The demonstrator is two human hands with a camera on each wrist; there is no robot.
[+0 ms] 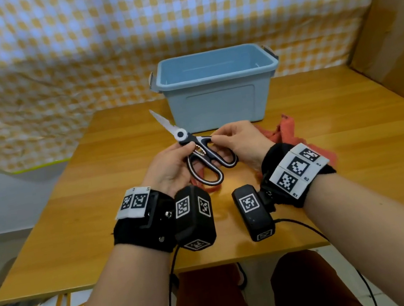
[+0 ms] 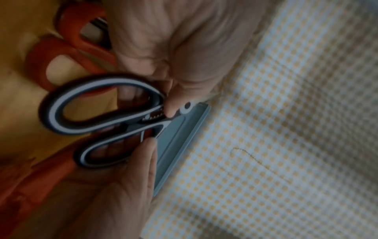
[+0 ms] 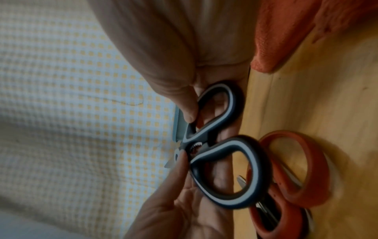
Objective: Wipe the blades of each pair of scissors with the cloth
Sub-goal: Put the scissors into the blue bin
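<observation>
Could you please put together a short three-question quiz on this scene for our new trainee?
1. True or false: the orange cloth is wrapped round the blades of the black-and-white scissors.
2. Which hands hold the black-and-white scissors? A) the left hand only B) the right hand only C) both
3. Fill in: a second pair, the orange-handled scissors, lies on the ____ under the hands.

Key:
1. False: the cloth lies on the wooden table behind the right hand, and the blades point bare toward the blue bin.
2. C
3. Table
</observation>
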